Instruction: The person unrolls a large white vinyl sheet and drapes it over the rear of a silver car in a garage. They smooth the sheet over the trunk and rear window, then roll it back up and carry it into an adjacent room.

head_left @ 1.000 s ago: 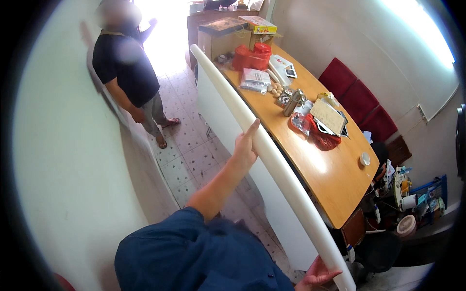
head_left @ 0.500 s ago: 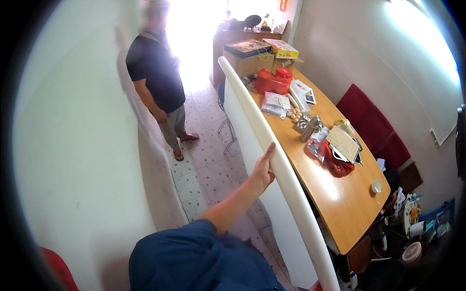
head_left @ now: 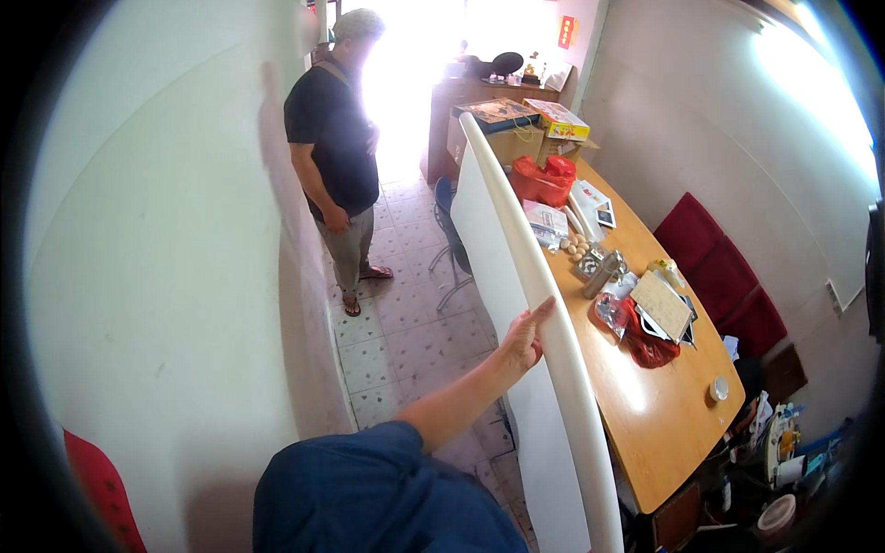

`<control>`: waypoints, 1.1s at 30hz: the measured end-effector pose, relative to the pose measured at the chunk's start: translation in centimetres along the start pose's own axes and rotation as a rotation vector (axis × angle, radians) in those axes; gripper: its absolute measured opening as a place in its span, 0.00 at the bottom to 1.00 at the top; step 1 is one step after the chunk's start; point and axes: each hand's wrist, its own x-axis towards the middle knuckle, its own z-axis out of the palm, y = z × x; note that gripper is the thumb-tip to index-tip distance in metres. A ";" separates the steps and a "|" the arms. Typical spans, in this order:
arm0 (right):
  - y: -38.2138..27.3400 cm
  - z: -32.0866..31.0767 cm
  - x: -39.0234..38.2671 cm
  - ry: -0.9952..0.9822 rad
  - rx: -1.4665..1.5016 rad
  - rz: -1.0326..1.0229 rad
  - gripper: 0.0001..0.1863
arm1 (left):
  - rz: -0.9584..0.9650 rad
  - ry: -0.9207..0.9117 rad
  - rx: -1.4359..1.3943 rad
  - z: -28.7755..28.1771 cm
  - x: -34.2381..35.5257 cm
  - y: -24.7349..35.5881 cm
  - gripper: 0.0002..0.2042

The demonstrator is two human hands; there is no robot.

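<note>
A long white panel with a thick rounded edge stands on its side, running from the bottom of the view to the far boxes. My left hand grips it near the middle, the thumb lying over the rounded edge and the fingers against the flat white face. My left arm reaches across from a dark blue sleeve. My right hand is out of view. The panel's edge lies between me and a wooden table, hiding part of the table's near side.
On the table are a red bag, eggs, a metal flask, a notebook and a small cup. A person stands ahead by the left wall. A folding chair stands beyond the panel. Clutter fills the right corner.
The view has shifted, so the panel, table and person appear farther right and lower. My left hand keeps its hold. A bit of my right hand at the panel's bottom end has left view.
</note>
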 end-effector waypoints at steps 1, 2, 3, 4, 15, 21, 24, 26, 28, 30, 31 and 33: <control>0.5 -0.3 -1.3 -0.051 0.089 -0.006 0.32 | -0.011 -0.058 -0.019 0.0 -0.3 0.0 0.21; 1.0 -0.4 -2.9 -0.103 0.177 -0.011 0.32 | -0.023 -0.115 -0.038 0.3 -0.4 0.4 0.21; 1.8 -0.4 -4.3 -0.138 0.246 -0.010 0.32 | -0.039 -0.167 -0.064 0.4 -0.5 0.5 0.21; 2.2 -0.4 -5.6 -0.152 0.300 -0.002 0.32 | 0.010 -0.218 -0.094 0.1 -0.2 0.3 0.22; 7.0 1.5 -15.5 -0.187 0.785 0.168 0.36 | 0.040 -0.033 -0.057 0.4 1.8 0.1 0.23; 9.8 1.9 -19.1 -0.239 0.948 0.252 0.41 | -0.025 -0.020 -0.064 0.8 1.2 0.1 0.21; 10.3 1.1 -17.4 -0.364 1.015 0.389 0.43 | -0.035 0.060 -0.024 1.0 1.2 0.2 0.20; 10.0 0.9 -14.1 -0.468 1.033 0.507 0.43 | -0.020 0.082 -0.026 0.8 1.1 0.3 0.20; 10.1 0.5 -9.0 -0.587 0.742 0.245 0.45 | 0.013 0.072 -0.042 0.2 1.2 0.3 0.20; 13.9 -1.4 -14.6 -0.818 0.395 0.032 0.47 | -0.007 -0.012 -0.078 0.3 0.8 0.5 0.19; 16.1 -2.4 -17.7 -0.924 0.213 -0.075 0.48 | -0.021 -0.055 -0.096 0.7 0.7 0.6 0.18; 13.9 -1.9 -12.3 -0.971 0.813 0.672 0.46 | -0.031 -0.015 -0.077 2.2 -0.1 1.1 0.18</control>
